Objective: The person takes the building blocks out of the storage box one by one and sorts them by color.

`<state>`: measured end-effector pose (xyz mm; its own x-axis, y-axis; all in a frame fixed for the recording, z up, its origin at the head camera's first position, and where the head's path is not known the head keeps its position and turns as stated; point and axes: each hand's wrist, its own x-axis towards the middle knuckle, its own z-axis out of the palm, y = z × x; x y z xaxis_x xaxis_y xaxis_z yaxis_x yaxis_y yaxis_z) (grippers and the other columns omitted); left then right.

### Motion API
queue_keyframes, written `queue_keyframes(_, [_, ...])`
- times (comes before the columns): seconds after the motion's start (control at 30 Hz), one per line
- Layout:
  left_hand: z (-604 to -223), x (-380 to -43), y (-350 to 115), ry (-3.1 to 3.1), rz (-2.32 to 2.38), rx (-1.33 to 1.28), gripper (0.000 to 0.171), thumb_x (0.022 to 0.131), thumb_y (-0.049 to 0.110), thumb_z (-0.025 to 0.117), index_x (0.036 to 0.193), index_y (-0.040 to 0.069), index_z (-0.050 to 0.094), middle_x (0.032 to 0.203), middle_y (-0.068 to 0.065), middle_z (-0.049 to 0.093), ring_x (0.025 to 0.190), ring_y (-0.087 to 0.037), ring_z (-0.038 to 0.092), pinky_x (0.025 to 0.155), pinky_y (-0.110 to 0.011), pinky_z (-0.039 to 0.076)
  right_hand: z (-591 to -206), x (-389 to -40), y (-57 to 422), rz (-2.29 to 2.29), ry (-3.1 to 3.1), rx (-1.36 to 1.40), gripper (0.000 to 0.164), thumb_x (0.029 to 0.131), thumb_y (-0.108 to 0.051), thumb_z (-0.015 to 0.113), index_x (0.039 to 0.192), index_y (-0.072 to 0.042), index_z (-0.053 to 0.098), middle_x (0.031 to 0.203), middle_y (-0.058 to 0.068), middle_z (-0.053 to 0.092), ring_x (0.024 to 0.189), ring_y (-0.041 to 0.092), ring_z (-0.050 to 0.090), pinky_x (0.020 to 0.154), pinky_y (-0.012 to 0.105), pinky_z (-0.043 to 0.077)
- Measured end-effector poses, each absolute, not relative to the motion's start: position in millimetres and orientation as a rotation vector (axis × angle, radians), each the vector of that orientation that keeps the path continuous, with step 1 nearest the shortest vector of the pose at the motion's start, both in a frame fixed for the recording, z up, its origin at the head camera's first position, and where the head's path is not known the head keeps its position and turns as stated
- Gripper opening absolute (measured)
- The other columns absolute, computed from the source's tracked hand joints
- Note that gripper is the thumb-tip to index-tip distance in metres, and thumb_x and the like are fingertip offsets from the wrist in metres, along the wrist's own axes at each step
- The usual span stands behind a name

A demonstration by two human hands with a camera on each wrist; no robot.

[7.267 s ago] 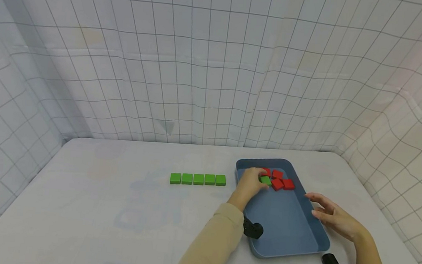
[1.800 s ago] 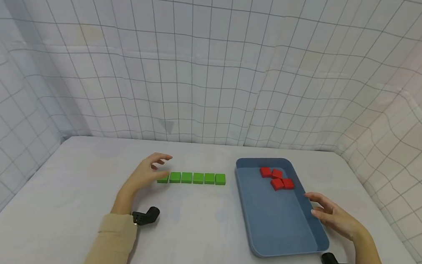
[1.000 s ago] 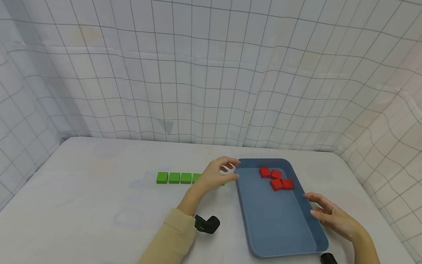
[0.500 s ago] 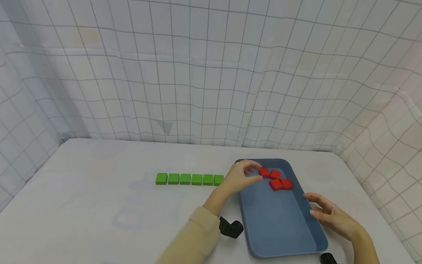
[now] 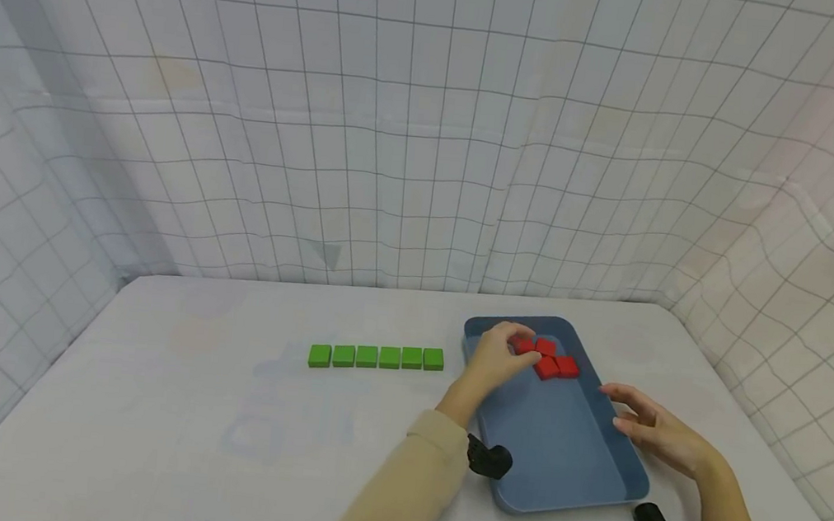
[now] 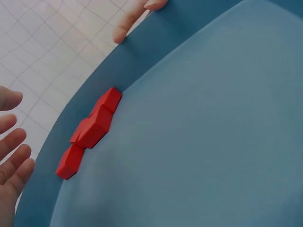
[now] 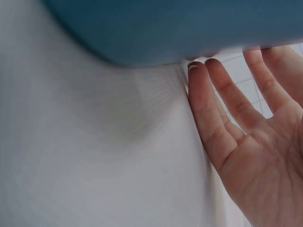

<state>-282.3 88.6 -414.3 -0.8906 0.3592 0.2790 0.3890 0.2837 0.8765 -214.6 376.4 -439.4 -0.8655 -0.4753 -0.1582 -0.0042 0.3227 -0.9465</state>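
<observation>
My left hand reaches over the far left part of the blue tray, its thumb and fingers spread around one red block. In the left wrist view the fingers hover apart from the red blocks, nothing between them. Several red blocks lie grouped at the tray's far end. My right hand stays at the tray's right side, fingers loosely bent, fingertips at the rim. The right wrist view shows its palm facing the tray's underside edge.
Several green blocks stand in a straight row on the white table, left of the tray. White gridded cloth closes off the back and both sides. A black wrist camera on my left wrist overlaps the tray's near left edge.
Earlier my left hand took a green block from the tray and set it at the row's left end. It has since moved back right, empty, over the red blocks. The right hand stays put.
</observation>
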Motion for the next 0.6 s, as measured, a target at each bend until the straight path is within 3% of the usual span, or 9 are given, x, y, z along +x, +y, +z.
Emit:
queue_keyframes(0.23, [-421.7, -282.5, 103.0, -2.559, -1.651, -0.674, 0.036, 0.082, 0.017, 0.068, 0.114, 0.003, 0.061, 0.108, -0.009, 0.059, 0.094, -0.024, 0.055, 0.072, -0.022, 0.044, -438.9, -214.7, 376.2, -1.561, 2.183, -0.427, 0.053, 0.096, -0.01, 0.044, 0.142, -0.004, 0.02, 0.135, -0.016, 0.022, 0.13, 0.052, -0.003, 0.087, 0.011, 0.035])
queue_keyframes(0.6, [-430.3, -278.8, 118.1, -2.659, -1.579, -0.534, 0.04, 0.076, 0.021, 0.076, 0.112, 0.009, 0.064, 0.105, -0.004, 0.061, 0.097, -0.018, 0.056, 0.079, -0.026, 0.046, -440.8, -216.1, 378.0, -1.55, 2.185, -0.417, 0.055, 0.096, -0.011, 0.045, 0.144, -0.007, 0.019, 0.137, -0.013, 0.021, 0.13, 0.053, -0.003, 0.087, 0.012, 0.034])
